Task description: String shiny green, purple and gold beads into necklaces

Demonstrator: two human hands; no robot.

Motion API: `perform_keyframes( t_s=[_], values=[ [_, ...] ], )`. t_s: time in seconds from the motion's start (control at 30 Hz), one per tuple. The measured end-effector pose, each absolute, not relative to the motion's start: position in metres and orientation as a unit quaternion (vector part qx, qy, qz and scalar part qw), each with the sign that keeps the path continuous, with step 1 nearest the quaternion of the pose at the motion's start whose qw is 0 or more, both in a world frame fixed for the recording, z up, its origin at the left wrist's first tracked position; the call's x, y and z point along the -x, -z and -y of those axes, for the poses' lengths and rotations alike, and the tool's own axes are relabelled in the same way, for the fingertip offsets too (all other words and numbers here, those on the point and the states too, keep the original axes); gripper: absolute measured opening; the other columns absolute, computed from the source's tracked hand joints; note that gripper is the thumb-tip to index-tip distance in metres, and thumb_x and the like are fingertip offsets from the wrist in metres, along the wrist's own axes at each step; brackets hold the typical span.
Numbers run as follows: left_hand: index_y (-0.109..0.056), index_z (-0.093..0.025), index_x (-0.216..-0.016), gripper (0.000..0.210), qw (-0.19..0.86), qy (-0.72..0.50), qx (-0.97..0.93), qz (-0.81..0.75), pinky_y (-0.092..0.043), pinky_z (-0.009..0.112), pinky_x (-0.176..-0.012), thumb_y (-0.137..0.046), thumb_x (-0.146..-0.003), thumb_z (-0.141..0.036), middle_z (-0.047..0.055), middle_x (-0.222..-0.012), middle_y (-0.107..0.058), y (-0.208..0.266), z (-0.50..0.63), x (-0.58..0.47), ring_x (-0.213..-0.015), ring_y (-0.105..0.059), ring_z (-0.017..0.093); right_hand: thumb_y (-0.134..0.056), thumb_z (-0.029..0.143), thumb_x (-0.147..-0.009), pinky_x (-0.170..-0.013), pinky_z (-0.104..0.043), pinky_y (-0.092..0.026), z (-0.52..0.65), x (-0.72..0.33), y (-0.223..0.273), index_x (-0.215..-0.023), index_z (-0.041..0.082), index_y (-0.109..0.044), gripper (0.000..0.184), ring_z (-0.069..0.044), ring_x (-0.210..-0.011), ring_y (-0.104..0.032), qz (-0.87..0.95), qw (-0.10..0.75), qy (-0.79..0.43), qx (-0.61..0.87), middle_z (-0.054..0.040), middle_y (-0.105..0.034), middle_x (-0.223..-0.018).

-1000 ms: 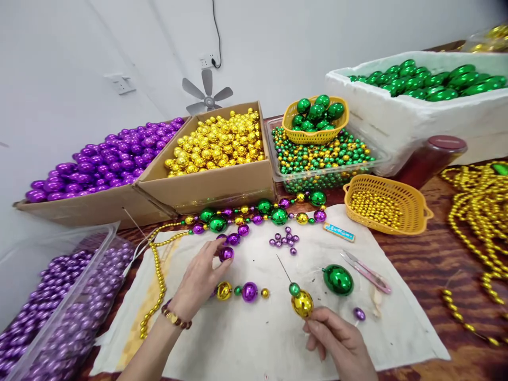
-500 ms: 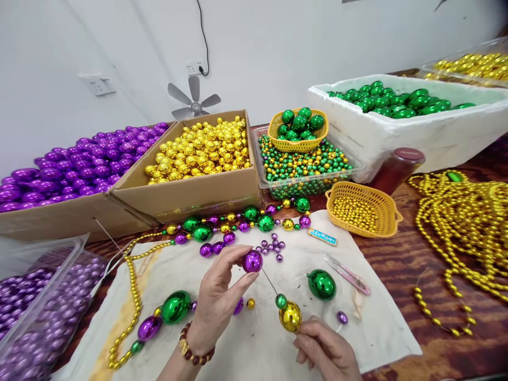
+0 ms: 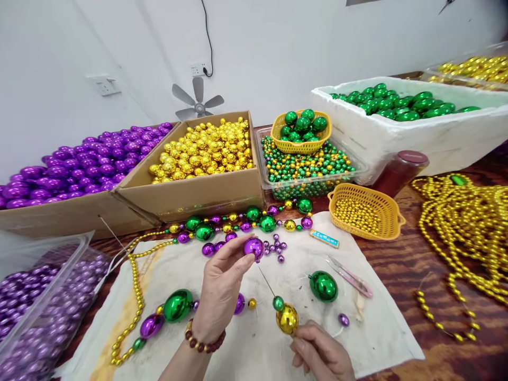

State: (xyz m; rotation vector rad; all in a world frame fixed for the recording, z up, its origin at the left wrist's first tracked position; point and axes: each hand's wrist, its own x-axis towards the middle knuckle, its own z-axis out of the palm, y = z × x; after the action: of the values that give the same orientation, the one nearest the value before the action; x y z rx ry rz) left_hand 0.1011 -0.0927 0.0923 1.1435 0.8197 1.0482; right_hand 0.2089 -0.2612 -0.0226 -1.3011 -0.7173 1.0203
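Note:
My left hand (image 3: pixel 219 288) pinches a round purple bead (image 3: pixel 253 247) between thumb and fingertips, just above the tip of a thin needle (image 3: pixel 265 280). My right hand (image 3: pixel 319 354) holds that needle from below; a small green bead (image 3: pixel 278 303) and a gold bead (image 3: pixel 287 319) sit threaded on it. A partly strung strand with a large green bead (image 3: pixel 177 305) and a purple oval bead (image 3: pixel 151 325) lies on the white cloth (image 3: pixel 373 323) under my left wrist. A loose green oval bead (image 3: pixel 323 286) rests to the right of the needle.
Cardboard boxes of purple beads (image 3: pixel 75 172) and gold beads (image 3: pixel 204 148) stand behind. A clear tub of small mixed beads (image 3: pixel 307 166), two yellow baskets (image 3: pixel 367 211), a white foam box (image 3: pixel 397 132), snips (image 3: pixel 349 275) and piles of gold strands (image 3: pixel 468 222) lie right.
My left hand picked a purple bead off the cloth and raised it to the needle tip. The camera view shifted, showing the strung strand at lower left.

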Motion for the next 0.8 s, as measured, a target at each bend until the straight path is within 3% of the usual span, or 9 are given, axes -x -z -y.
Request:
perform_keyframes(
  t_s=[0.5, 0.8],
  values=[
    [-0.069, -0.023, -0.111, 0.033, 0.678, -0.464, -0.450, -0.348, -0.046, 0.028, -0.094, -0.071, -0.079, -0.021, 0.006, -0.117, -0.067, -0.095, 0.095, -0.107, -0.103, -0.060, 0.017, -0.060, 0.042, -0.086, -0.046, -0.020, -0.040, 0.261, -0.207, 0.021, -0.076, 0.017, -0.070, 0.029, -0.013, -0.053, -0.059, 0.300, 0.636, -0.450, 0.550, -0.0031, -0.058, -0.068],
    [-0.068, -0.027, -0.113, 0.036, 0.645, -0.430, -0.521, -0.357, -0.049, 0.025, -0.087, -0.072, -0.078, -0.020, 0.004, -0.112, -0.068, -0.083, 0.117, -0.109, -0.100, -0.061, 0.018, -0.064, 0.042, -0.084, -0.045, -0.020, -0.039, 0.254, -0.205, 0.017, -0.076, 0.017, -0.070, 0.027, -0.012, -0.051, -0.057, 0.250, 0.671, -0.467, 0.519, -0.0022, -0.058, -0.067]
  ],
)
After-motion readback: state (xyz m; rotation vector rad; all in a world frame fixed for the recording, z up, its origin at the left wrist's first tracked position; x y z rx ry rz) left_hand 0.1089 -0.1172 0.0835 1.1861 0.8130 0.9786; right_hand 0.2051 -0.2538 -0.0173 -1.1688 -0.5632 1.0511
